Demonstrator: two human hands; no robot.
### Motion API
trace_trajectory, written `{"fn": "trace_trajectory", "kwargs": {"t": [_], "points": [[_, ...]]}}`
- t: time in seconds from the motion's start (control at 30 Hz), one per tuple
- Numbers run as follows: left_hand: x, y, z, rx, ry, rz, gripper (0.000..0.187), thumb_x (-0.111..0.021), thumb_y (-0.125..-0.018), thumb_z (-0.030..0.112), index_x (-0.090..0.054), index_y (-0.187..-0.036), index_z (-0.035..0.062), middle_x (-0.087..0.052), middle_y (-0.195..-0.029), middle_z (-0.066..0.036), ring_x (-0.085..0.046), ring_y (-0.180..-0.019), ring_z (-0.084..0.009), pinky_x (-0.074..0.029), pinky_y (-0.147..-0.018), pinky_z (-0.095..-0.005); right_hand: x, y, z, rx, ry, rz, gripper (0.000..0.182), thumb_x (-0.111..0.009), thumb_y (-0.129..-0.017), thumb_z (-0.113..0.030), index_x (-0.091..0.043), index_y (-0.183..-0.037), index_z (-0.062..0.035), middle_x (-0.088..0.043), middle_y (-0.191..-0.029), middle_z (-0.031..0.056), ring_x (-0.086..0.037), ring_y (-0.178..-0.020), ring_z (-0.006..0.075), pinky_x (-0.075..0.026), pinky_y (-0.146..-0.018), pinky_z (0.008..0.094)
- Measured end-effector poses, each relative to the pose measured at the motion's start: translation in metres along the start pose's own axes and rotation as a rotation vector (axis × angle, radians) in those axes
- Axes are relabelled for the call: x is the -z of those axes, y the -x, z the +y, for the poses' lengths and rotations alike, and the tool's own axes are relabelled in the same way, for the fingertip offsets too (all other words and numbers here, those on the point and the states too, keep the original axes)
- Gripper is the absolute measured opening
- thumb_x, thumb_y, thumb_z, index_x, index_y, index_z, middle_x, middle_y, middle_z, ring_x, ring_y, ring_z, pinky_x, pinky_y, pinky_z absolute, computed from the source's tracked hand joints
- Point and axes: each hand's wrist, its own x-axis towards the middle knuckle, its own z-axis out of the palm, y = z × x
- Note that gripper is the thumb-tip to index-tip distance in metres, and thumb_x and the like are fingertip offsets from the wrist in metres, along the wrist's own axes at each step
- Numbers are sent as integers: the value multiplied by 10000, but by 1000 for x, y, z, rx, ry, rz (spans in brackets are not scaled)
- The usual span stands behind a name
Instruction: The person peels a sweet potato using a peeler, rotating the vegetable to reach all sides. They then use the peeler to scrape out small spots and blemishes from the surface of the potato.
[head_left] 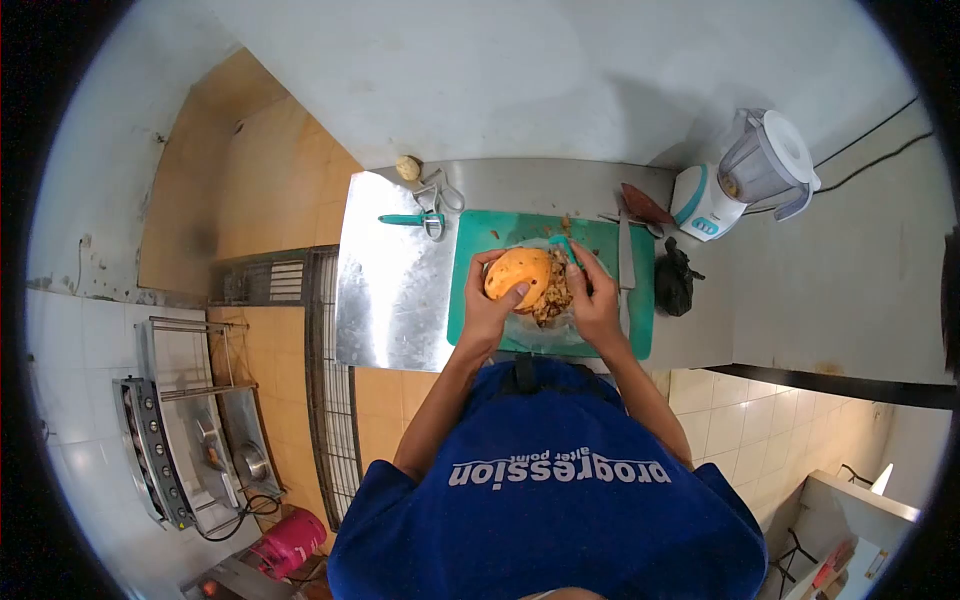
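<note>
While the left hand [486, 298] grips the orange-fleshed piece [521, 272], the right hand [597, 302] has its fingers closed around a turquoise-handled tool [562, 246] at the piece's right side. Good handling here probably means short, light strokes with the blade nearly flat to the curved surface, turning the piece between strokes and keeping the left thumb out of the blade's path; wet flesh may slip, so a firm hold from the side and below seems wise. Whether the blade touches the flesh cannot be told. The piece lies in the curl of the left fingers, with the thumb pressed on its near right side and the other fingers around its left side. It is held over the green board [472, 238], by the middle of the worktop's [385, 315] near edge, just beside a heap of brown scraps [553, 302]. A knife [626, 262] lies along the board's right side.
</note>
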Motion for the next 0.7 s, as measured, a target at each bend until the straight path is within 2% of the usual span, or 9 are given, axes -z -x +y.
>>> {"fn": "trace_trajectory", "kwargs": {"t": [0.07,0.13,0.27,0.33,0.37,0.43,0.53,0.7], "points": [[1,1,2,-29,-19,-68,591,-757,-816,-40,-429,-1292,79,-589,-1295,-134,-617,-1162,-231,-550,-983,-366,-2,5,-3,-20,5,-28,360,-553,-1026,-190,-624,-1337,-23,-671,-1230,271,-683,-1110,390,-528,-934,410],[2,0,2,-66,-30,-104,616,-776,-783,-46,-427,-1273,86,-580,-1307,-138,-607,-1180,-236,-543,-998,-371,-6,7,-1,91,90,-41,357,-552,-1028,-197,-629,-1331,-25,-676,-1224,262,-679,-1115,392,-527,-935,417],[6,3,-4,-119,-69,-138,654,-808,-714,-49,-435,-1232,90,-547,-1349,-154,-568,-1237,-248,-508,-1054,-385,-7,6,-9,43,86,-51,349,-553,-1024,-195,-638,-1324,-37,-683,-1217,248,-679,-1101,400,-530,-929,430],[9,1,-4,-165,-118,-140,655,-810,-702,-49,-440,-1225,87,-538,-1357,-158,-557,-1251,-250,-496,-1068,-390,-5,13,-36,-42,82,-211,343,-555,-1016,-184,-644,-1318,-48,-687,-1211,239,-682,-1087,402,-531,-929,439],[8,-1,-4,-211,-162,-150,656,-813,-691,-48,-445,-1218,85,-530,-1364,-162,-546,-1265,-253,-485,-1081,-394,-6,11,-30,-43,83,-208,343,-555,-1016,-184,-644,-1318,-48,-687,-1211,239,-682,-1087,402,-531,-929,439],[8,0,-4,-192,-161,-133,650,-818,-687,-42,-450,-1208,83,-531,-1359,-161,-545,-1267,-255,-479,-1087,-394,-8,2,-17,33,118,-96,343,-559,-1010,-176,-646,-1320,-60,-694,-1187,238,-691,-1054,406,-537,-910,438],[6,0,0,-182,-136,-114,643,-820,-678,-48,-455,-1192,77,-542,-1325,-153,-553,-1252,-241,-482,-1076,-378,-14,8,-16,136,136,-60,347,-562,-1009,-175,-643,-1328,-64,-699,-1168,242,-697,-1032,402,-542,-885,439],[5,0,-1,-192,-157,-95,640,-818,-671,-56,-455,-1182,75,-551,-1293,-144,-556,-1241,-225,-494,-1056,-364,-8,0,-9,29,108,-87,350,-567,-1008,-171,-636,-1326,-42,-690,-1188,256,-693,-1062,398,-541,-888,414]]}}
